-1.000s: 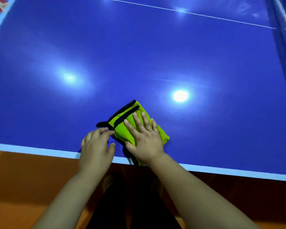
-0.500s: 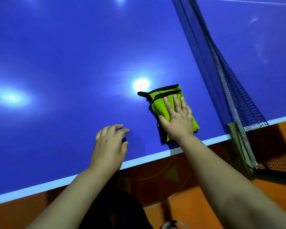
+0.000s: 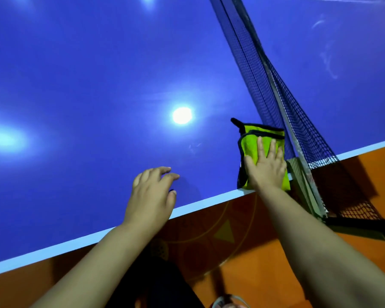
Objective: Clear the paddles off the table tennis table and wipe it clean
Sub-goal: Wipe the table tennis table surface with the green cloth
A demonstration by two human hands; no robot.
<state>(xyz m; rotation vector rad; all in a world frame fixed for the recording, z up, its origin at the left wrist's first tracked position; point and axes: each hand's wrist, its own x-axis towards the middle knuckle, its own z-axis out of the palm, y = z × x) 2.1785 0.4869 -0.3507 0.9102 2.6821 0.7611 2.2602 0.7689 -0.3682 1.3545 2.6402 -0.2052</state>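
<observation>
Just beside net (image 3: 273,90) — right hand (image 3: 265,172) pressing cloth (image 3: 249,141), fingers (image 3: 260,150) spread along its long axis; left hand (image 3: 150,192) idling apart, loosely curled.

The tabletop (image 3: 98,74) is deep blue with a white edge line. The cloth (image 3: 251,141) is lime green, trimmed black. The net (image 3: 276,96) is dark mesh. The floor (image 3: 265,263) is orange.

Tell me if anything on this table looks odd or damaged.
Pale smears mark the table beyond the net, top right, and a faint scuff lies left of the cloth. Nothing looks damaged.
</observation>
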